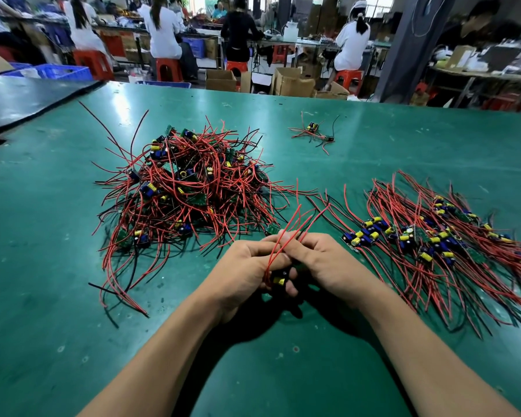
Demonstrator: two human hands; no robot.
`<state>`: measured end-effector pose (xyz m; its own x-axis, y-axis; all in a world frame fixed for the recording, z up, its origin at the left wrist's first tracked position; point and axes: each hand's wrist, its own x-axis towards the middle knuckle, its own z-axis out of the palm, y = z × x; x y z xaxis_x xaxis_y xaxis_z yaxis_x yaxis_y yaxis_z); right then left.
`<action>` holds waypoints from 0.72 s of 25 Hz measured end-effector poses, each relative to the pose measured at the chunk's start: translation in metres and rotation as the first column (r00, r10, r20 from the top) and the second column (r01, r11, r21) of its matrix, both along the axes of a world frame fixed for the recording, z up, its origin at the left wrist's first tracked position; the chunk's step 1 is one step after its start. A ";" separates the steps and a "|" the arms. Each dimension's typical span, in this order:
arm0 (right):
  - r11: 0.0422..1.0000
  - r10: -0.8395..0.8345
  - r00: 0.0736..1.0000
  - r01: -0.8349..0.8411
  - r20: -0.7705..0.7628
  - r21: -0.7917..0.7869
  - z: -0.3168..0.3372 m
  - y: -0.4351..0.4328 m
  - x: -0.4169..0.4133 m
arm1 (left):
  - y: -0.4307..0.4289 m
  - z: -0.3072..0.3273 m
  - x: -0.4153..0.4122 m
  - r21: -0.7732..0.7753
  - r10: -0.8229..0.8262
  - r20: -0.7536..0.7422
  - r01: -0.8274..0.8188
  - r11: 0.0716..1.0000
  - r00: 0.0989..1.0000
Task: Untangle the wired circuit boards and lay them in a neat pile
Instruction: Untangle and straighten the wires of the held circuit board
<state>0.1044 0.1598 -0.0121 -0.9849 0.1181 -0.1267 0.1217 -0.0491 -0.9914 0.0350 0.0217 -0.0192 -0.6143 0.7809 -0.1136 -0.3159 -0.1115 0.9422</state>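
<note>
Red wires [295, 224] point away from us; our left hand [247, 266] grips the board [278, 280], our right hand [322, 260] pinches the wires, nearer the pile [433, 239].

One left hand [247, 266], one right hand [322, 260], one green tabletop [57, 311], three groups of red-wired circuit boards: tangled heap [187, 188], combed pile [433, 239], small cluster [313, 130].

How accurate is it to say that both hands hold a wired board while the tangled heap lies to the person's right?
One detail is wrong: the head view shows the tangled heap to the person's left, not right. The left hand and right hand do hold a wired board.
</note>
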 end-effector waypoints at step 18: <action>0.994 -0.101 0.995 0.101 0.013 -0.043 -0.006 0.001 0.000 | 0.003 0.004 0.007 -0.001 0.089 -0.011 -0.089 0.996 0.996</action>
